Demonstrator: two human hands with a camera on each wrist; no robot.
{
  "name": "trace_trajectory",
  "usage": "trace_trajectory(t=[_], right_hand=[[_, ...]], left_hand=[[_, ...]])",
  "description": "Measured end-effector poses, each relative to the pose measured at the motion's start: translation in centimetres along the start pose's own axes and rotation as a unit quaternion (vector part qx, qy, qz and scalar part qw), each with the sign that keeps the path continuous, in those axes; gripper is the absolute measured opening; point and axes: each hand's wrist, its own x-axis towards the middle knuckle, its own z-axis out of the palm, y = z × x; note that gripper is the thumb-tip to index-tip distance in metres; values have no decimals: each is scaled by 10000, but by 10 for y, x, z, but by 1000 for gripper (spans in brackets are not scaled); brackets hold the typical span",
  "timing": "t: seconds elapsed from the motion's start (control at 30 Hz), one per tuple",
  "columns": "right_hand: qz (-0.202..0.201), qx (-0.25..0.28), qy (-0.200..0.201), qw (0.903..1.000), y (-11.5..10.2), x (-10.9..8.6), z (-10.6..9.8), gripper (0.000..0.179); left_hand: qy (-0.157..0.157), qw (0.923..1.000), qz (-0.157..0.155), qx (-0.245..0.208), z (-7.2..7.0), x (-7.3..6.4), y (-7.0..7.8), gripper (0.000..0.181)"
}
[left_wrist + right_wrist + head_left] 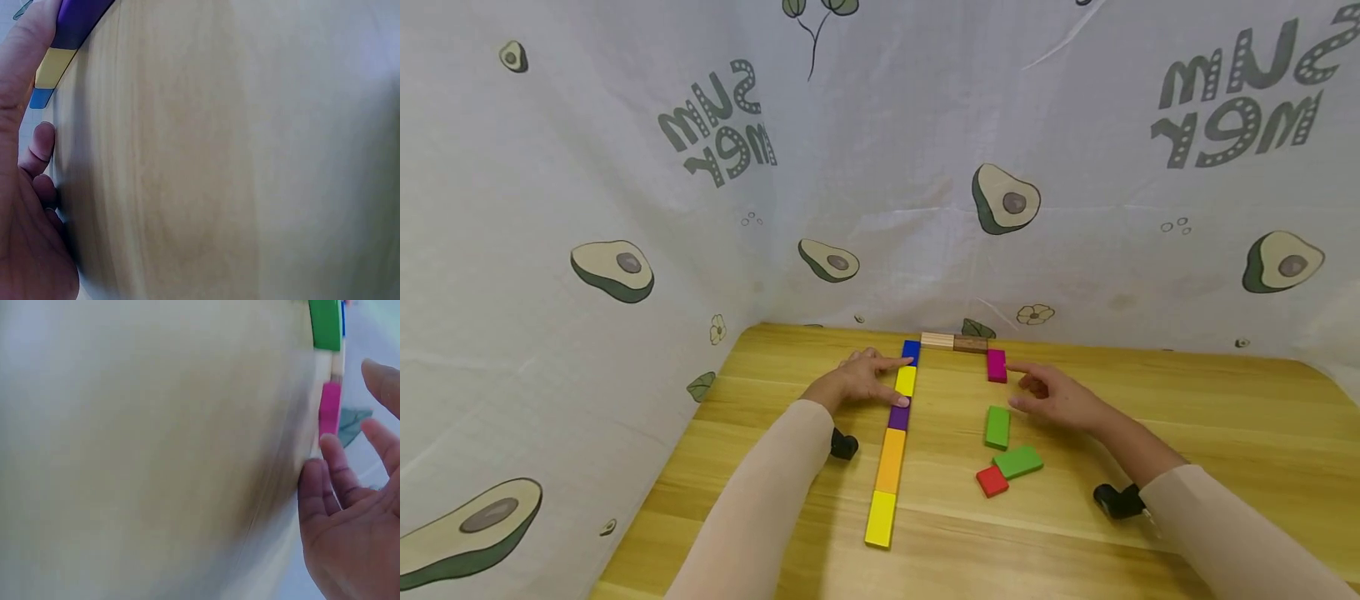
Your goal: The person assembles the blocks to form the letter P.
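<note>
My left hand lies beside a straight row of flat blocks. Its index finger touches the blue block and its thumb the purple block; a yellow block sits between these. Nearer in the row come an orange block and another yellow block. At the right of a magenta block, my right hand hovers with thumb and index finger spread and holds nothing. The index fingertip is very close to that block; whether they touch I cannot tell.
A pale striped block and a brown block bridge the far end, between blue and magenta. Two green blocks, one upright in view and one slanted, lie by a red block. A printed cloth hangs behind the table.
</note>
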Motion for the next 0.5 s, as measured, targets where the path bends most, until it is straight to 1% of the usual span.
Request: trace_trajectory(t=[0.1,0.17,0.23,0.3,0.4,0.47,0.5], right_hand=[[-185,-263,158,9994,-7,-14,3,59],[-236,-409,293,9985,-13,-22,5,51],[-214,-372,333,9985,-19,-29,8,44],[-215,-175,243,9993,-25,-35,11,39],[-299,155,-30,9994,-31,-44,17,34],[-444,219,-233,9985,-34,-50,22,34],[-539,167,-322,9979,-35,-52,25,32]], left_hand=[[3,10000,9,-31,-1,0,0,83],[5,10000,16,-39,-2,0,1,83],[1,10000,24,-36,-2,0,1,83],[-4,10000,26,-23,-2,-1,2,83],[-18,10000,25,-21,-2,-1,2,83],[-22,10000,12,-32,-1,-1,2,83],[-22,10000,6,-41,-1,-1,2,83]])
